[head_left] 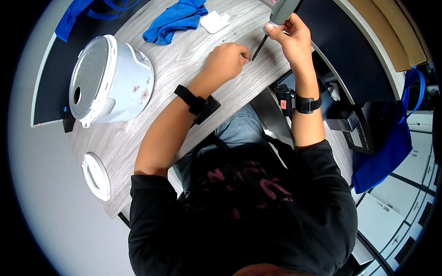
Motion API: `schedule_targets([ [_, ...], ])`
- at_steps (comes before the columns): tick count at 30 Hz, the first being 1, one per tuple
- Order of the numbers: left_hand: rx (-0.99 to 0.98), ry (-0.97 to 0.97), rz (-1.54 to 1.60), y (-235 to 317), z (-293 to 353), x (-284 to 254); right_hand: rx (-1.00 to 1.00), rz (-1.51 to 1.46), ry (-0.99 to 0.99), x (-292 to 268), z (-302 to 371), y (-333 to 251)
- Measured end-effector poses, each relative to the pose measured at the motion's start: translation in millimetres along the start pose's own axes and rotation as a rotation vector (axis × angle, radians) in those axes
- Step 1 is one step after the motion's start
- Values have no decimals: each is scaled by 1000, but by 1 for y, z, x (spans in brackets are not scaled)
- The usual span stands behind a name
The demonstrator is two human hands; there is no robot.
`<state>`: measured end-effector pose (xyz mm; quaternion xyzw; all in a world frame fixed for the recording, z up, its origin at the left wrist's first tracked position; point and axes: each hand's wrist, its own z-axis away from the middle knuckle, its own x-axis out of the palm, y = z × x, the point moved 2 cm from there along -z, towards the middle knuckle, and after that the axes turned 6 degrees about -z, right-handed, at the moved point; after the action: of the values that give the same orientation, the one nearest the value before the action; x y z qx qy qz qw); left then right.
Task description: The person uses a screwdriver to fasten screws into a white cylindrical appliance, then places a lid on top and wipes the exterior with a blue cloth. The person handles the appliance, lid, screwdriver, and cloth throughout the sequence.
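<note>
In my right hand (294,39) is a screwdriver (284,10) with a thick grey handle and a long dark shaft. The fingers wrap its lower end, and the shaft slants down and left. Close by the tip, my left hand (227,60) has its fingers curled together in a pinch over the table; whatever they hold is too small or hidden to tell. A flat white plastic part (214,22) lies beyond my left hand. Tiny bits, perhaps screws, rest on the tabletop between that part and my hands.
A white rice cooker (126,83) with pink flowers lies tilted at the left of the wood-grain table (184,60). A crumpled blue cloth (172,23) is at the back. A white oval lid-like piece (96,176) sits near the left edge. At right are a blue bag (386,154) and boxes.
</note>
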<state>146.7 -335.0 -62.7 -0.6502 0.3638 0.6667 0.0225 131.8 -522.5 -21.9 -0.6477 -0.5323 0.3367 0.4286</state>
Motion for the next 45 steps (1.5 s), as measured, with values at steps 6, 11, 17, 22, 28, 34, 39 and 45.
schedule_targets([
  [6, 32, 121, 179, -9, 13, -7, -37, 1, -56, 11, 1, -7],
  [11, -168, 91, 360, -21, 66, -56, 62, -208, -202, 44, -1, -1],
  [17, -282, 173, 563, -51, 124, -74, 172, -464, -343, 107, -2, -7],
  [22, -358, 273, 632, -55, 165, -84, 148, -555, -506, 141, 1, -31],
  [28, -319, 442, 597, -52, 188, -92, 220, -591, -604, 165, 10, -52],
  [34, -284, 449, 495, -59, 196, -92, 180, -697, -712, 190, 17, -57],
  [39, -283, 471, 511, -58, 200, -94, 206, -740, -736, 196, 19, -59],
  [45, -285, 477, 485, -59, 202, -95, 192, -727, -749, 197, 21, -61],
])
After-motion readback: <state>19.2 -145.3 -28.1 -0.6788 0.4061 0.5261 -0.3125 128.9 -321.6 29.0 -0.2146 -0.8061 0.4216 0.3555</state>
